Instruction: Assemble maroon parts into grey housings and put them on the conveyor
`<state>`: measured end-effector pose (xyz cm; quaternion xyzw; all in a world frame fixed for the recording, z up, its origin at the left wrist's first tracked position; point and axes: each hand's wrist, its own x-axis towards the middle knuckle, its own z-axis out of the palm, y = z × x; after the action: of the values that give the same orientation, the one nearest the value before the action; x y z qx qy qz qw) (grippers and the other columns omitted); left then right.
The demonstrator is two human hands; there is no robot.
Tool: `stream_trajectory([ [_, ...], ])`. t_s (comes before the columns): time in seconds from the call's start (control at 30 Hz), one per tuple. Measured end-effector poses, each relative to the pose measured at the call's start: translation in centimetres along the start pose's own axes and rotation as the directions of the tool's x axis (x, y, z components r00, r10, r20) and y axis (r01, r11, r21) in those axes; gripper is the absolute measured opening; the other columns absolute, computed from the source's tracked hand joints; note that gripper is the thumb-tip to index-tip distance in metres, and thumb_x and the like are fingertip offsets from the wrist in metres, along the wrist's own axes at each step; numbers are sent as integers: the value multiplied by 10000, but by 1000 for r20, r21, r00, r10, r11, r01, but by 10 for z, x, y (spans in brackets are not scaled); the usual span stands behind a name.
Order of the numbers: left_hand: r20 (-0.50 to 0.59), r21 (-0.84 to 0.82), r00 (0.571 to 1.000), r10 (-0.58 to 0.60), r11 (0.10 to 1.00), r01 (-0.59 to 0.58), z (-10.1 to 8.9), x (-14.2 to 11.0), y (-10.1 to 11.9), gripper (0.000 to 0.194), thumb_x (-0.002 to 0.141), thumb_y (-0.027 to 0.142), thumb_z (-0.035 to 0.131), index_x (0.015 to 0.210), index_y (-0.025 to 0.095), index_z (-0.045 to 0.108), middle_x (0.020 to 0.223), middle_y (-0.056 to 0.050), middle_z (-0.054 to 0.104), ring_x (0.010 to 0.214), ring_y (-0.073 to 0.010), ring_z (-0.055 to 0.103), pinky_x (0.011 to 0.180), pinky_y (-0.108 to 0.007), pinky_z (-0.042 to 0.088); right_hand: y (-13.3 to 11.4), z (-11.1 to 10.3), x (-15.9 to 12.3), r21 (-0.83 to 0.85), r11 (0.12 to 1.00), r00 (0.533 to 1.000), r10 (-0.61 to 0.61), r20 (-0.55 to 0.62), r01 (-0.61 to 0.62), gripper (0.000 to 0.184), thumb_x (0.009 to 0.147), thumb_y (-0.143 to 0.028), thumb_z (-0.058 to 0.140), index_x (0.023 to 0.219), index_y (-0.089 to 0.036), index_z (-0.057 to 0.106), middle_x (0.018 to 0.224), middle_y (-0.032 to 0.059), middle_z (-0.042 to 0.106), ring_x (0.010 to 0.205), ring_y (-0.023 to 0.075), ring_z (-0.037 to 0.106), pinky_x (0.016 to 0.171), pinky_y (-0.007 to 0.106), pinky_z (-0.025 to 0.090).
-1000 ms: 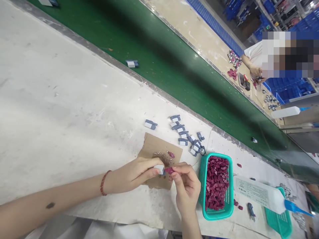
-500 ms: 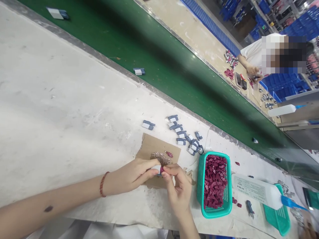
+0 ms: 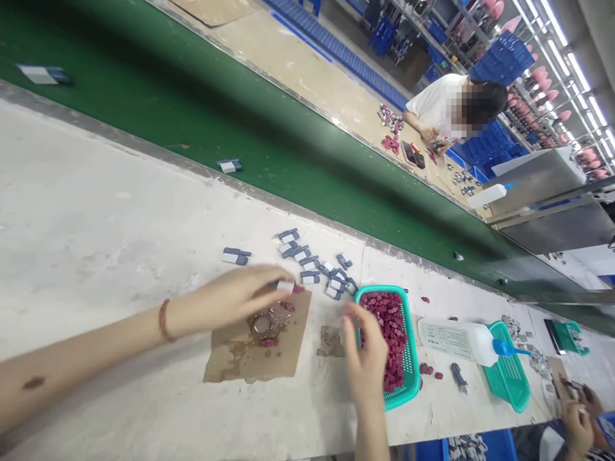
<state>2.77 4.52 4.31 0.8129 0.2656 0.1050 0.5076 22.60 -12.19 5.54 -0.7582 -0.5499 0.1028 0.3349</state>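
My left hand (image 3: 240, 296) pinches a small white-and-blue-grey plastic part (image 3: 286, 286) with a maroon piece (image 3: 298, 289) at its end. It is above the far edge of a brown cardboard sheet (image 3: 281, 365). Wet, shiny liquid and two loose maroon pieces, one of them a near piece (image 3: 269, 342), lie on that sheet. My right hand (image 3: 368, 358) has its fingers apart and seems to hold nothing. It overlaps the left rim of a green basket (image 3: 412, 358) full of small maroon pieces (image 3: 391, 320).
Several blue-grey-and-white parts (image 3: 310, 263) lie beyond the cardboard. A green conveyor belt (image 3: 288, 173) runs behind, carrying similar parts. Right of the basket are a white glue bottle (image 3: 451, 339) with a blue nozzle and another green basket (image 3: 509, 378). A co-worker (image 3: 442, 109) sits across the belt.
My hands have separated. The left has lifted the part away from the cardboard, and the right has moved to the basket. The view has shifted right, showing a second co-worker's hands at lower right.
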Motion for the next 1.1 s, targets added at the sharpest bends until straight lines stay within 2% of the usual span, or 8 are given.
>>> stream_trajectory([
  [0.17, -314, 295, 947, 69, 955, 28, -33, 89, -32, 393, 850, 424, 485, 1111, 165, 623, 1113, -111, 684, 998, -296, 613, 868, -380, 478, 66, -44, 17, -415, 909, 997, -55, -50, 29, 233, 923, -251, 431, 993, -200, 647, 1018, 116, 678, 946, 280, 586, 835, 455, 481],
  [0.37, -411, 482, 899, 149, 873, 76, -52, 157, -58, 383, 833, 296, 460, 1124, 102, 615, 1136, -180, 641, 1123, -355, 525, 971, -483, 406, 87, -50, 26, -461, 885, 998, -63, 13, 62, 250, 926, -264, 400, 866, -208, 636, 924, 109, 679, 853, 273, 579, 756, 429, 484],
  [0.5, -499, 526, 843, 200, 843, 112, -68, 146, -81, 409, 821, 327, 488, 1164, 138, 605, 1269, -166, 547, 1276, -386, 377, 1070, -529, 277, 83, -51, 23, -181, 979, 993, 73, -95, -90, 174, 870, -334, 528, 838, -198, 632, 813, 74, 679, 771, 235, 613, 718, 384, 507],
  [0.6, -609, 496, 781, 138, 834, 240, -87, 130, -101, 434, 795, 334, 531, 1188, 161, 598, 1338, -136, 488, 1314, -453, 289, 1080, -566, 214, 75, -49, 16, 156, 956, 951, 270, -151, -247, 252, 829, -372, 608, 975, -176, 669, 865, 73, 709, 778, 213, 652, 711, 353, 536],
  [0.73, -544, 465, 839, 14, 837, 288, -104, 119, -111, 392, 806, 350, 517, 1126, 164, 644, 1258, -167, 545, 1228, -452, 405, 1030, -577, 300, 51, -40, 5, 419, 831, 901, 430, -64, -367, 295, 789, -386, 683, 1003, -185, 712, 863, 68, 739, 720, 202, 682, 700, 353, 567],
  [0.87, -507, 380, 862, -11, 894, 236, -105, 120, -95, 353, 805, 298, 504, 1072, 134, 668, 1144, -183, 604, 1151, -393, 518, 1010, -520, 382, 17, -21, -3, 578, 721, 905, 419, 76, -383, 179, 774, -343, 722, 874, -195, 724, 783, 60, 743, 694, 203, 701, 654, 329, 589],
  [1.0, -597, -29, 785, -165, 982, 184, -90, 104, -72, 369, 817, 305, 516, 1104, 107, 638, 1102, -154, 655, 980, -298, 636, 917, -448, 489, -9, 11, -5, 581, 755, 951, 278, 135, -303, 79, 784, -274, 707, 812, -203, 728, 845, 65, 725, 788, 200, 692, 680, 304, 579],
  [1.1, -506, -550, 773, -381, 834, 51, -71, 70, -56, 351, 810, 296, 541, 1080, 87, 626, 999, -128, 709, 916, -246, 669, 854, -388, 532, -20, 37, -6, 471, 855, 975, 166, 150, -218, 56, 790, -205, 681, 794, -214, 736, 826, 50, 710, 804, 188, 675, 695, 285, 558],
])
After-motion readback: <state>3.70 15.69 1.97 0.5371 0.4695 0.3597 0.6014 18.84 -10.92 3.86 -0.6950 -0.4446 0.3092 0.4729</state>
